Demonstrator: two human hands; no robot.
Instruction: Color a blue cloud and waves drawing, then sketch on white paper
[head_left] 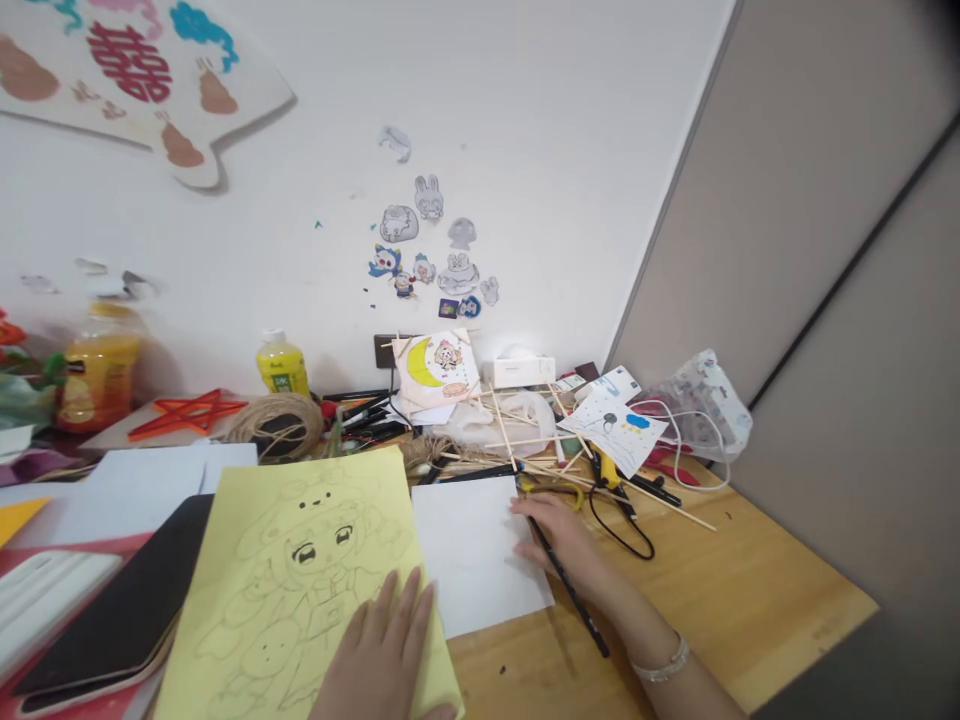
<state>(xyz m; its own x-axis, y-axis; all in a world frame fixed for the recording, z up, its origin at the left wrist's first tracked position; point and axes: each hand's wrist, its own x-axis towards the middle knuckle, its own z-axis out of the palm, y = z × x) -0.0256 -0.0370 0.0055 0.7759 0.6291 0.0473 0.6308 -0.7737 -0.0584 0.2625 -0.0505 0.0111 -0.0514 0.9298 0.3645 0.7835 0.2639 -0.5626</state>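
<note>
My left hand (382, 655) lies flat, fingers together and stretched out, on the lower right of a yellow sheet (300, 580) bearing a pencil drawing of a cartoon figure. My right hand (559, 545) rests on the right edge of a blank white sheet (472, 550) and grips a black pencil (574, 595) that slants down to the right along my wrist. A silver bracelet (660, 665) circles that wrist. Both sheets lie on a wooden table (750, 600).
Thin wooden sticks (525, 450), black cables, yellow scissors (559, 490) and small drawings clutter the table's back. A twine roll (274, 420), yellow bottle (281, 365), juice bottle (97, 365) and red star (187, 412) stand at left. A black notebook (120, 610) lies beside the yellow sheet.
</note>
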